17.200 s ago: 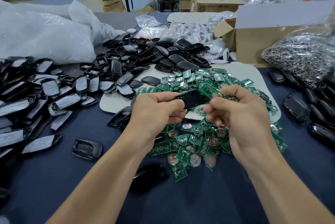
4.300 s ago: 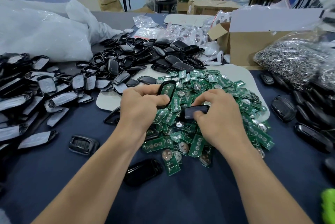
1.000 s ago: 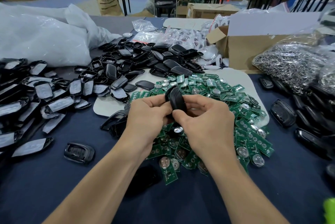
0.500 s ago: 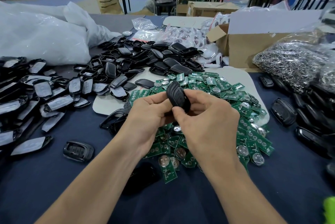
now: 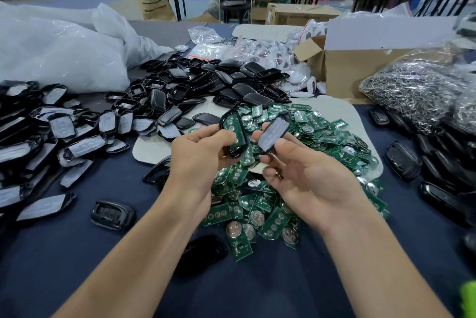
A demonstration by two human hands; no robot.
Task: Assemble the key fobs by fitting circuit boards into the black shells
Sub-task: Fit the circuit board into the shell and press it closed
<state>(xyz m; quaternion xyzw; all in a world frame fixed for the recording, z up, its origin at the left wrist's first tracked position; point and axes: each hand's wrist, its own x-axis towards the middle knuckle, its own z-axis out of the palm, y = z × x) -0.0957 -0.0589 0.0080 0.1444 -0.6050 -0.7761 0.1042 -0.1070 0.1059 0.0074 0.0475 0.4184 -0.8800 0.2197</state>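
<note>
Holding left: our left hand (image 5: pixel 201 160) grips a black plastic shell (image 5: pixel 237 150) carrying a green circuit board (image 5: pixel 231 127).
Right: our right hand (image 5: pixel 311 186) pinches a grey-faced black cover (image 5: pixel 273 133).
Place: both above the board heap (image 5: pixel 324 142) on the desk (image 5: pixel 257 289).

The bare left forearm (image 5: pixel 134 245) and right forearm (image 5: pixel 373 261) reach forward over the heap of green circuit boards (image 5: pixel 322 137). The left hand (image 5: pixel 201 160), knuckles up, grips a black oval shell (image 5: pixel 233 135) holding a green board; the right hand (image 5: pixel 309 178), palm up just beside it, pinches a black, grey-faced shell half (image 5: pixel 273 135) at its fingertips.
</note>
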